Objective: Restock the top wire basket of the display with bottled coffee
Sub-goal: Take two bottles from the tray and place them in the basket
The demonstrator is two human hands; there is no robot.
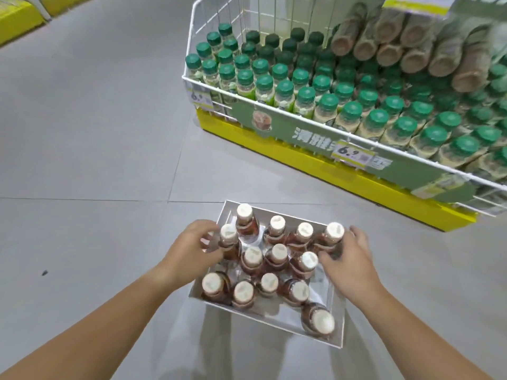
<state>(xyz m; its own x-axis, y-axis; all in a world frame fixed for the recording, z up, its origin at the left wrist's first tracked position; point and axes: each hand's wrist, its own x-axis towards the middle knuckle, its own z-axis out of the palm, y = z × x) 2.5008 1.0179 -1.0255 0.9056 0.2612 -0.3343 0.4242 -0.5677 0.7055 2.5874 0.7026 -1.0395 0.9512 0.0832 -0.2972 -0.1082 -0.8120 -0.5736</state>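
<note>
Coffee bottles point(276, 259): clear glossy plastic, matt pale caps; tray point(337, 322) under them: white card, smooth, slightly shiny inside; lower basket point(192, 80): white coated metal wire; green-capped bottles point(326, 105): glossy plastic; floor point(82, 160): smooth grey tile, low sheen; display base point(301, 160): yellow, matt.

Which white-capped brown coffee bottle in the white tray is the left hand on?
The far-left white-capped brown coffee bottle in the white cardboard tray: left hand fingers wrap it; the others sit further right.

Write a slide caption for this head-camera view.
Both hands reach into a white tray of coffee bottles beside the display.
</note>
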